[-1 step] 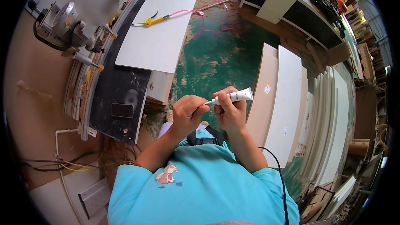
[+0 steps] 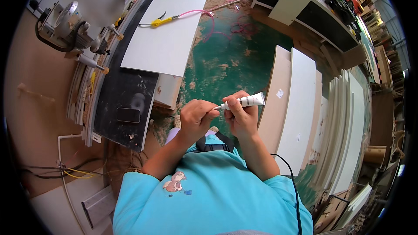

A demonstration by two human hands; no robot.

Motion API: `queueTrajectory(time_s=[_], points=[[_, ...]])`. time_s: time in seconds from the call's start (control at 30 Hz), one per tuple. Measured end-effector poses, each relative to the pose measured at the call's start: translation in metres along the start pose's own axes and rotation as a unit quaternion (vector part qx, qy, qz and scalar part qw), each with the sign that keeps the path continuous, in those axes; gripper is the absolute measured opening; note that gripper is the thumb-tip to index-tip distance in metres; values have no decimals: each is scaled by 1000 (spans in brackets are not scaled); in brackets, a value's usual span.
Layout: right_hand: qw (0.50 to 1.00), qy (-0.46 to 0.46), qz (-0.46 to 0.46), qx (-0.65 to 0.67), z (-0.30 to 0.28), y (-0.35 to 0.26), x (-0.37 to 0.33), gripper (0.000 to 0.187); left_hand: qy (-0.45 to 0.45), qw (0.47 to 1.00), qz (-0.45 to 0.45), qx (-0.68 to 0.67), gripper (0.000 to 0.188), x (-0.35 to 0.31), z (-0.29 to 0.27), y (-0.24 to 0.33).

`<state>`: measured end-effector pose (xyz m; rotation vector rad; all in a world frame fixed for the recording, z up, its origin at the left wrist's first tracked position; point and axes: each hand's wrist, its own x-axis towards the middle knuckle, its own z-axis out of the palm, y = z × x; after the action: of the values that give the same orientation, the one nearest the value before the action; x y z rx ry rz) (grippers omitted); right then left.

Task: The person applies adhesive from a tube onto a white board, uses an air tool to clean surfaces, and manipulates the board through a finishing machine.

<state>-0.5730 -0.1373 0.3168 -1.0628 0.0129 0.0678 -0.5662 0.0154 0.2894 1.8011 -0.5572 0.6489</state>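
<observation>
Clasping the white tube (image 2: 252,100) in the right hand (image 2: 240,116), clamped near its front end. Pinching with the left hand (image 2: 197,115) at the slim nozzle (image 2: 219,107), thumb and fingers pressed together; cannot tell how tightly. Holding its long axis nearly crosswise between both hands, with nozzle leftward and flat tail (image 2: 262,99) rightward, slightly farther from the body.
</observation>
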Motion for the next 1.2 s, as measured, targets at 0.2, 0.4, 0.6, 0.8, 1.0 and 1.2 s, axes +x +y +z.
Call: queueTrajectory(time_s=[0.2,0.4,0.6,0.8,1.0,1.2], points=[[993,-46,-15,-103,5,2,1,16,-17,995,61,71,18,2,-21,-14],[994,-71,5,-82,8,15,6,14,-34,998,47,17,18,1,-31,-24],[998,-34,32,-37,6,33,4,19,-54,997,50,-2,17,1,-34,-34],[994,-41,61,-87,-1,49,12,19,-74,996,18,41,17,-14,-27,-47],[990,32,117,70,16,79,6,16,-95,994,-52,30,15,-31,-37,-58],[965,-144,-93,-196,10,119,7,19,-140,740,-485,-443,32,-81,-62,-63]])
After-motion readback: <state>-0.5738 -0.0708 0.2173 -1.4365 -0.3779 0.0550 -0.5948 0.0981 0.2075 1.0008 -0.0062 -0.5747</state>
